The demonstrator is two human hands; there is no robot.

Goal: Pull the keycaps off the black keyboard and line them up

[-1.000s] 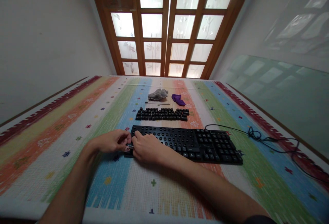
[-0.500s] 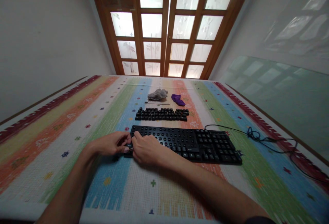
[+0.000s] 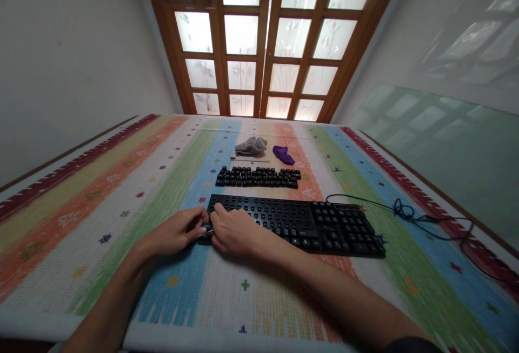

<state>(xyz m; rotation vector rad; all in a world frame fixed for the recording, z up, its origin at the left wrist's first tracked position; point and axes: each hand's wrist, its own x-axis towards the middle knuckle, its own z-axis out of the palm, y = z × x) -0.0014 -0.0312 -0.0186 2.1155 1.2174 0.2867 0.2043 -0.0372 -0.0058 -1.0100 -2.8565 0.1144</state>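
Observation:
A black keyboard (image 3: 284, 217) lies on the striped cloth, many keycaps off its main block, with the number pad keys in place. At its left end my left hand (image 3: 182, 228) has thumb and fingers bent together by a lower-left key; what they pinch is too small to make out. My right hand (image 3: 235, 230) rests over the keyboard's left part, closed on a thin shiny metal tool (image 3: 209, 232) that points toward the left thumb. Removed keycaps (image 3: 257, 178) sit in rows behind the keyboard.
Farther back lie a crumpled grey cloth (image 3: 251, 146), a purple cloth (image 3: 284, 154) and a thin rod (image 3: 251, 160). The keyboard's black cable (image 3: 405, 211) coils off to the right. The striped tablecloth (image 3: 154, 191) covers the table, with wooden glazed doors (image 3: 263, 61) beyond.
The whole view has shifted slightly. Both hands stay at the keyboard's left end, and the left thumb and fingers have moved only a little.

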